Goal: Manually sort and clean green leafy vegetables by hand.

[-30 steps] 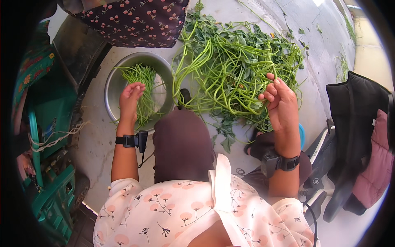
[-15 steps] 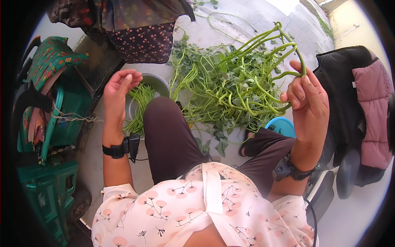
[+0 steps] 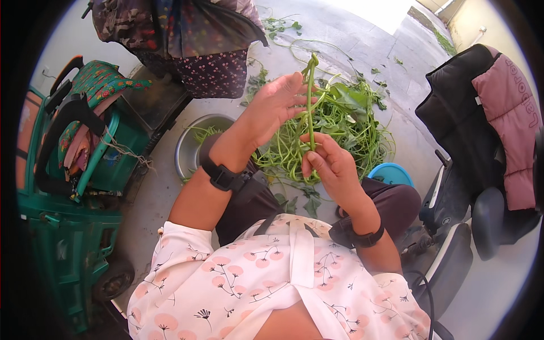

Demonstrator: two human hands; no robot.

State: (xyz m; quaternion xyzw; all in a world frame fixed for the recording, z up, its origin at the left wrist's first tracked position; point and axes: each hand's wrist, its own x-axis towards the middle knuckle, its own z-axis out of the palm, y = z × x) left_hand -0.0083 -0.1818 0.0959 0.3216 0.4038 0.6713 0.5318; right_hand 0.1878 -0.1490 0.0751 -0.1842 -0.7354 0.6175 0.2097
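Over the pile, my right hand pinches the lower part of a long green vine stem, which stands nearly upright with its bent top above the hand. On the other side of that stem is my left hand, its fingers stretched out and spread; whether they touch the stem I cannot tell. Beneath both hands lies a heap of leafy green vines on the floor. Left of the heap, a metal bowl holds thin green stems, partly hidden by my left arm and knee.
A blue round lid or basin lies by my right knee. Green crates and a cart with cloths stand at left. A fabric-covered vehicle is at the far left. At right is a padded black and pink cover. Loose leaves dot the grey floor.
Both hands have come together at the middle. My left hand moved right, away from the bowl; my right moved left and lower with the stem. The bundled vines now hang lower, on the heap.
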